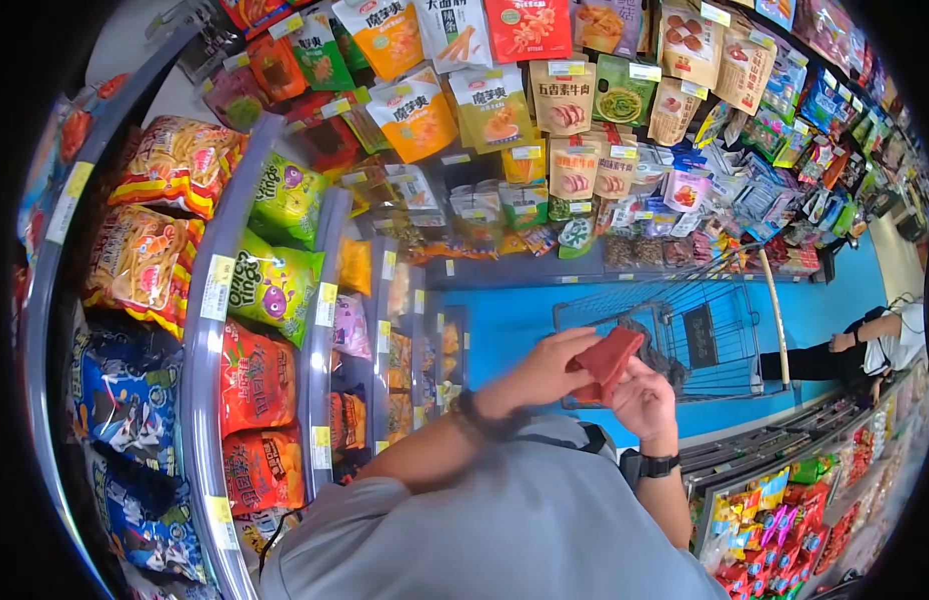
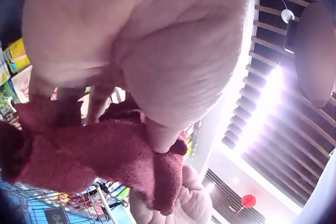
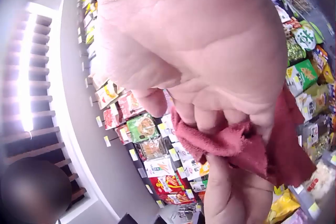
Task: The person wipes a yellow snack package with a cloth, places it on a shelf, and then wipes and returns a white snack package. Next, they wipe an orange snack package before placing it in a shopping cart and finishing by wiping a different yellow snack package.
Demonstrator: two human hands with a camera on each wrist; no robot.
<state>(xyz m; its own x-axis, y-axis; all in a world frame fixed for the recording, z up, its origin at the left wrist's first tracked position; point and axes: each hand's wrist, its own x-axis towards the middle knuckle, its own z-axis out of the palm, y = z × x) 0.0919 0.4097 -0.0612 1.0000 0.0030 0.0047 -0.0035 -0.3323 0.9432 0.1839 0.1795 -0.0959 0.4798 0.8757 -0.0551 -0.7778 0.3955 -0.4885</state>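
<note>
A red cloth (image 1: 613,362) is held up between the two hands, just ahead of the person's body. By the left hand (image 1: 547,368) it is grasped: in the left wrist view the thumb (image 2: 164,139) is pressed against the near face, while the fingers are passed behind the upper edge. By the right hand (image 1: 646,402) it is gripped too, with the fingers curled over a bunched fold below the palm, as is seen in the right wrist view. The cloth is spread to the right of the left hand's fingers and just beyond those of the right hand.

From its fuzzy nap and loose creases, it can be judged very light, soft and limp, with little risk of slipping or breaking. No shape is likely to be kept unless two places are supported, so it is best taken by opposite edges, with a thumb laid flat on one face and the fingers behind; if pinched at one corner only, it would probably sag. Whether it is one layer or a sewn piece cannot be told.

Beyond the hands a shopping cart (image 1: 702,336) is seen, and well to the left of the left hand, snack bags (image 1: 278,285) are stacked on shelves (image 1: 222,240).
</note>
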